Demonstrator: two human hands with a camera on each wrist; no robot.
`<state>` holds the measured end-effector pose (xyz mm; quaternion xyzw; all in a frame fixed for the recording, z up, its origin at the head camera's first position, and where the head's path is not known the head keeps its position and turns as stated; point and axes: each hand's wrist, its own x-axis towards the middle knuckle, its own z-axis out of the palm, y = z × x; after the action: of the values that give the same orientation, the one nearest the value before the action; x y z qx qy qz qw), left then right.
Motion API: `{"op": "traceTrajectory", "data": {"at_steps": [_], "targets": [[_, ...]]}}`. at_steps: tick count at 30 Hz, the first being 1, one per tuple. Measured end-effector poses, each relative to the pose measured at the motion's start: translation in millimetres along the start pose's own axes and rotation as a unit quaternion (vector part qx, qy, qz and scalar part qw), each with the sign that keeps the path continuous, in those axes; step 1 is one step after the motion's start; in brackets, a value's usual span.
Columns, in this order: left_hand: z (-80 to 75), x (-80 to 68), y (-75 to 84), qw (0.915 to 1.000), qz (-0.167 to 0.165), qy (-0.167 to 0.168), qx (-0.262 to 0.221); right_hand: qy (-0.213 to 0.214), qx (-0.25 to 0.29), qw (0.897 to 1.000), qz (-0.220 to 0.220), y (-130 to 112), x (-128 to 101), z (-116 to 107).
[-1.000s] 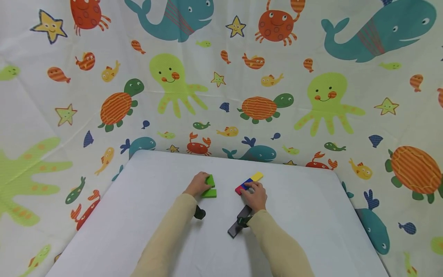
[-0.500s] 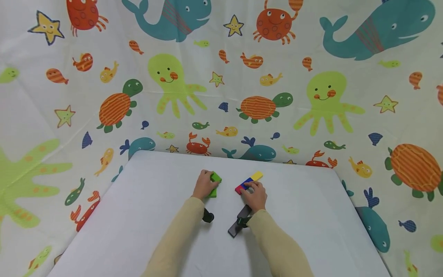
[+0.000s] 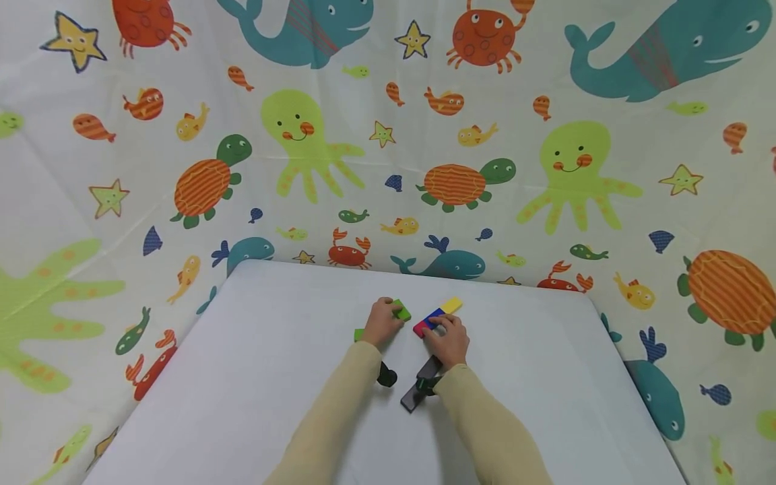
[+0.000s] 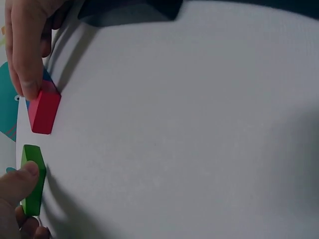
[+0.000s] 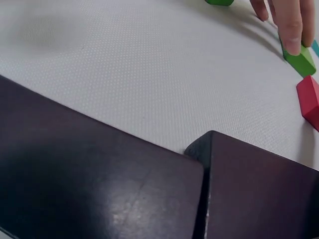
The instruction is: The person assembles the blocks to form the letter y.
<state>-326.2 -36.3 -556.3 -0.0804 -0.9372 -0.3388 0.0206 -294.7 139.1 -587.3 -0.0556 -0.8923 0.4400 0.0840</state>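
My left hand [image 3: 383, 323] pinches a green block [image 3: 401, 310] between thumb and fingers, just left of a diagonal row of blocks. That row has a red block [image 3: 422, 329] at its near end, a blue block [image 3: 435, 315] in the middle and a yellow block [image 3: 451, 305] at the far end. My right hand [image 3: 450, 340] grips the row around the blue block, thumb by the red one. In the left wrist view, a narrow gap separates the held green block [image 4: 33, 184] from the red block [image 4: 46, 112].
A second green block [image 3: 359, 334] lies left of my left hand, partly covered by it. Two dark blocks [image 5: 99, 164] [image 5: 264, 189] lie end to end below my right wrist. The white table [image 3: 242, 377] ends at a patterned cloth backdrop [image 3: 339, 155].
My left hand has carried one green block rightward, away from the other green block and toward the red one. My right hand has stayed on the coloured row.
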Motion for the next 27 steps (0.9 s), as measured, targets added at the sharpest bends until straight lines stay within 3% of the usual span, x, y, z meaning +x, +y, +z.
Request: {"op": "traceTrajectory", "data": {"at_steps": [2,11,21,27], "targets": [[1.2,1.4,2.1,0.9999,-0.006,-0.014,0.006,0.002,-0.005,1.000,-0.004,-0.1,0.3,-0.2],[5.8,0.1,9.0,0.9998,0.007,-0.003,-0.016,0.001,-0.012,1.000,-0.005,-5.0,-1.8,-3.8],[7.1,-1.9,11.2,0.9992,0.031,-0.024,-0.006,0.002,-0.015,1.000,-0.007,-1.6,-0.8,0.7],[8.4,-2.7,11.7,0.9991,0.033,-0.018,-0.019,0.011,-0.009,1.000,-0.015,-1.4,-1.1,0.5]]}}
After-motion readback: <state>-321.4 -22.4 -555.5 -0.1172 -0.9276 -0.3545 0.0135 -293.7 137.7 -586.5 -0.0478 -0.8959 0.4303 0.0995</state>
